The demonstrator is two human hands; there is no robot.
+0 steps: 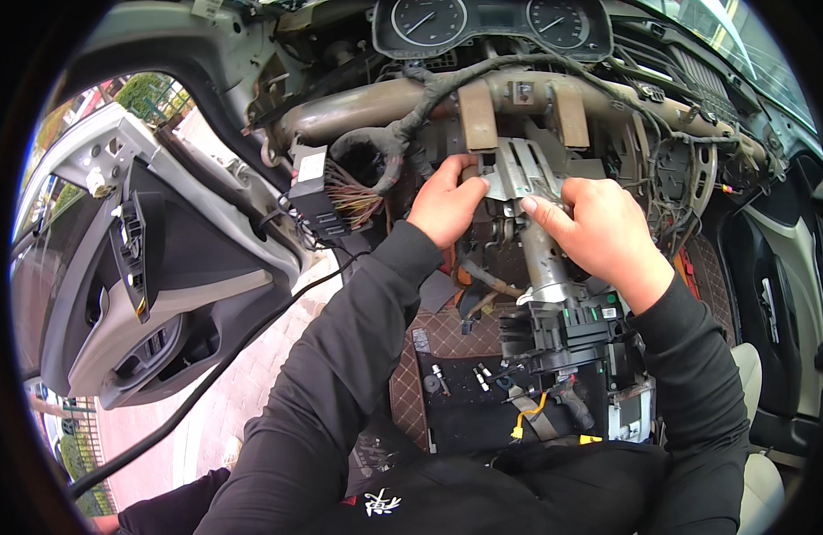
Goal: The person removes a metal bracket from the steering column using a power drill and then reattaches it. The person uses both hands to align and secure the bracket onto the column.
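Note:
A steering column with a metal mounting bracket (pixel 520 155) at its upper end slants toward me below the bare dashboard crossbeam (pixel 351 110). My left hand (pixel 445 204) grips the bracket's left edge, its thumb in front and the fingers partly hidden behind. On the right side my right hand (pixel 605 231) holds the bracket, with the thumb lying on the lower edge and the other fingertips out of sight. Below, the bare column tube (pixel 544 257) runs down to a black column switch module (pixel 565 331), its right side partly behind my right sleeve.
A fuse box (pixel 321 200) with many wires hangs left of my left hand. A taped wiring harness (pixel 414 120) crosses the beam below the instrument cluster (pixel 495 30). Small metal tool pieces (pixel 481 378) lie on the floor. A black cable (pixel 251 338) passes the open door (pixel 210 284).

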